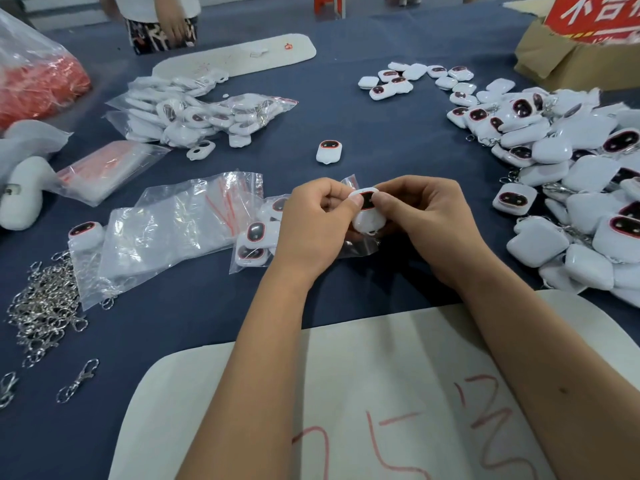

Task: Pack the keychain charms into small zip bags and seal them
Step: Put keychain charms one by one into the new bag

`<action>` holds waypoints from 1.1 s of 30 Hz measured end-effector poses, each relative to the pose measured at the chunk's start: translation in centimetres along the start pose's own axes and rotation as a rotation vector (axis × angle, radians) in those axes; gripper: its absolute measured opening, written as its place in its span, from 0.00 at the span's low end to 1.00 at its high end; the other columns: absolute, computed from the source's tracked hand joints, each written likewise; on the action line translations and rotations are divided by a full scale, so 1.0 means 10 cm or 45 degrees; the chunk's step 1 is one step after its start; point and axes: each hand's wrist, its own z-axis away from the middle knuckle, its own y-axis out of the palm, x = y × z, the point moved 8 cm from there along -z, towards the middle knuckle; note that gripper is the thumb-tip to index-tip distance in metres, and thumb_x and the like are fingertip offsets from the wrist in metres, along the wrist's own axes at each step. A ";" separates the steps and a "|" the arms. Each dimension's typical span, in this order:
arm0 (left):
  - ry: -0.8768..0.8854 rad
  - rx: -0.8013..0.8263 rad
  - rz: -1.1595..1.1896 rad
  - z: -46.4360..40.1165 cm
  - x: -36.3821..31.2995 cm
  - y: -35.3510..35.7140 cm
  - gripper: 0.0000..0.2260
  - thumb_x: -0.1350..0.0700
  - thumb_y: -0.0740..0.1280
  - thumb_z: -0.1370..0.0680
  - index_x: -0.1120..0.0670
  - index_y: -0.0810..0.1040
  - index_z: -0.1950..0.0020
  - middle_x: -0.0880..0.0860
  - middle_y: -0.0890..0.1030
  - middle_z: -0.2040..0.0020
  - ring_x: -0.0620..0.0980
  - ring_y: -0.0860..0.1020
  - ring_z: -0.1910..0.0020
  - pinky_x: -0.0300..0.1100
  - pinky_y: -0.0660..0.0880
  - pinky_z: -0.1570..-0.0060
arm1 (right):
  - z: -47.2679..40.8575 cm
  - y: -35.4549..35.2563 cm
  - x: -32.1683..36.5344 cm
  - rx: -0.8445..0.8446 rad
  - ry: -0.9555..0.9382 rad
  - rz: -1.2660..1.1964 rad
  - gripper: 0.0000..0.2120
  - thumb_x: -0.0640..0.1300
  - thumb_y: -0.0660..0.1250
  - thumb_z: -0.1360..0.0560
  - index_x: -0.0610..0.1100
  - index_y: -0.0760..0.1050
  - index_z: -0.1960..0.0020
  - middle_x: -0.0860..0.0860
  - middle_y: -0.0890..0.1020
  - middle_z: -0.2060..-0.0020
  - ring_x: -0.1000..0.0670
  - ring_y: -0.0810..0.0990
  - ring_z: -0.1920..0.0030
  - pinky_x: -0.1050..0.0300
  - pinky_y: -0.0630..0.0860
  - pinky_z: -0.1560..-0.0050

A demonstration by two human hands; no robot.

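Over the middle of a dark blue table, two bare hands met around one white keychain charm (367, 212) with a red-rimmed dark face. The left hand (313, 225) had its fingers curled and its thumb pressed on the charm's left edge; the right hand (424, 220) pinched the charm's right side between thumb and forefinger. A small clear zip bag (356, 244) lay crumpled around and under the charm, though whether the charm sat fully inside it could not be told. Just left of the hands lay bagged charms (255, 239) and a spread of empty zip bags (180, 223). A large heap of loose charms (568, 174) filled the right side. Metal clasps (43, 306) were piled at the near left. One charm (329, 151) lay alone beyond the hands. A white foam sheet (363, 393) with red marks lay nearest, under the forearms.
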 end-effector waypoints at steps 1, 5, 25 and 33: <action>-0.021 0.003 0.020 0.00 0.01 0.00 0.05 0.62 0.69 0.19 0.64 0.82 0.51 0.61 0.85 0.60 0.57 0.85 0.66 0.50 0.85 0.63 | 0.00 0.00 0.00 0.012 0.008 -0.004 0.04 0.40 0.72 0.20 0.42 0.87 0.50 0.46 0.89 0.59 0.49 0.87 0.61 0.59 0.82 0.60; -0.117 0.031 0.106 0.00 0.06 0.00 0.07 0.62 0.69 0.19 0.63 0.82 0.55 0.56 0.84 0.66 0.50 0.81 0.71 0.44 0.83 0.66 | 0.02 0.01 0.01 0.016 0.011 -0.057 0.04 0.38 0.71 0.20 0.41 0.85 0.48 0.42 0.88 0.59 0.47 0.86 0.62 0.57 0.82 0.63; -0.009 0.096 0.120 0.03 0.00 0.01 0.04 0.62 0.69 0.18 0.64 0.80 0.49 0.63 0.85 0.57 0.59 0.85 0.63 0.53 0.85 0.63 | 0.03 0.04 0.07 0.115 -0.062 -0.052 0.04 0.37 0.70 0.18 0.39 0.82 0.46 0.43 0.87 0.57 0.49 0.86 0.59 0.57 0.82 0.63; 0.134 0.088 -0.019 0.01 -0.04 -0.02 0.02 0.59 0.71 0.19 0.57 0.82 0.50 0.58 0.84 0.56 0.64 0.85 0.56 0.60 0.84 0.56 | 0.03 0.05 0.05 0.128 -0.071 0.005 0.07 0.36 0.68 0.17 0.40 0.84 0.44 0.46 0.88 0.57 0.52 0.86 0.59 0.59 0.82 0.59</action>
